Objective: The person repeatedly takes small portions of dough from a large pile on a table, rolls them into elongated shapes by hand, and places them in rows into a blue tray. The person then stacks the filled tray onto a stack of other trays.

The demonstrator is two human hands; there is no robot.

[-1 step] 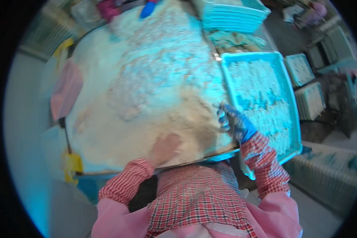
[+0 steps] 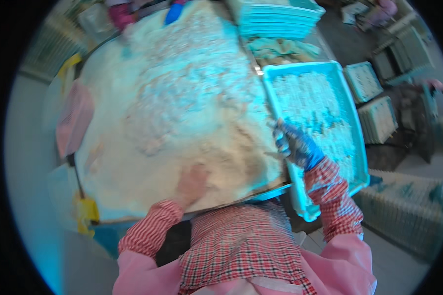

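Note:
My left hand [image 2: 193,183], bare and blurred, lies spread on the pale powder that coats the worktable [image 2: 115,189], close to its front edge. My right hand [image 2: 300,147] wears a blue glove dusted with powder. It hovers over the left rim of a turquoise tray [image 2: 355,140], fingers curled together. Something small and pale seems to be at its fingertips, too blurred to name. Rows of small whitish pieces [image 2: 310,96] fill much of that tray. A broad heap of pale, lumpy pieces [image 2: 182,98] covers the middle and far part of the table.
A pink basket [image 2: 75,120] sits at the table's left edge. Behind the tray lie a crumpled cloth [image 2: 283,49] and stacked turquoise trays [image 2: 280,22]. Another person's blue-gloved hand [image 2: 173,14] is at the far end. More filled trays [image 2: 377,120] stand at the right.
My right hand has shifted right, from the table's edge further over the tray. The whole view has slid slightly. My left hand keeps about the same place on the powder.

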